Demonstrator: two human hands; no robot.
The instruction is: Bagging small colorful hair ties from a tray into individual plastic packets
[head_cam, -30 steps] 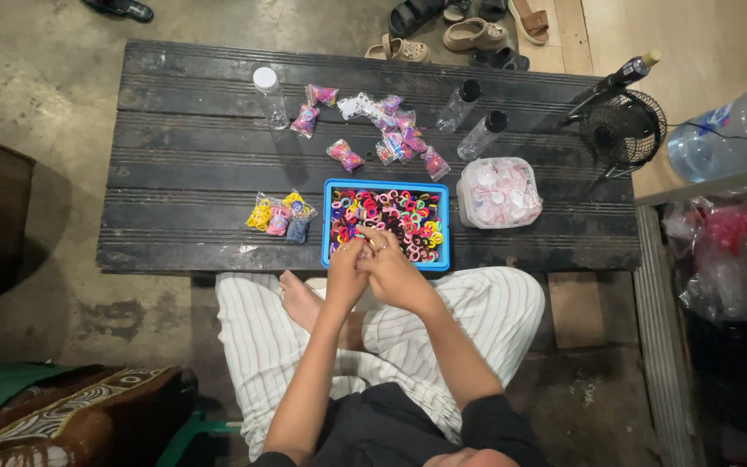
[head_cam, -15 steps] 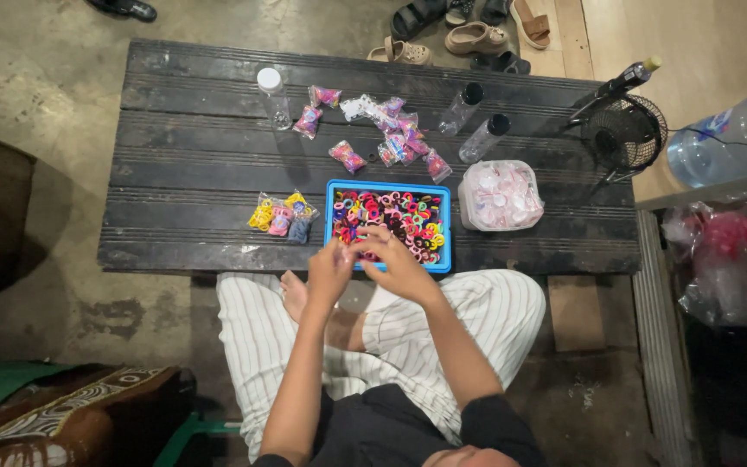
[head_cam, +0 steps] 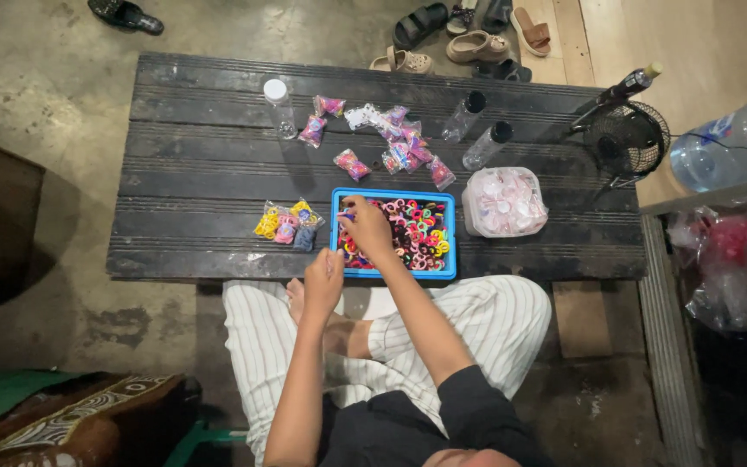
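Observation:
A blue tray [head_cam: 395,193] filled with small colourful hair ties [head_cam: 417,238] sits at the front edge of a low dark wooden table [head_cam: 201,173]. My right hand [head_cam: 367,229] reaches into the left end of the tray, fingertips pinched down among the ties. My left hand [head_cam: 323,278] hovers just off the table's front edge, above my lap, with its fingers curled closed; whether it holds anything is unclear. Left of the tray lie a few small packets of yellow, pink and blue ties [head_cam: 285,227].
Behind the tray are several filled packets [head_cam: 395,143], a clear tub of pale pieces [head_cam: 503,201], and three clear bottles [head_cam: 279,108] [head_cam: 463,117] [head_cam: 487,145]. A small black fan [head_cam: 624,138] and large water bottle [head_cam: 732,143] are at right. Sandals [head_cam: 477,43] lie beyond the table.
My hands were together at the tray's front edge. They have parted: the right has moved forward into the tray, and the left has drawn back toward my lap.

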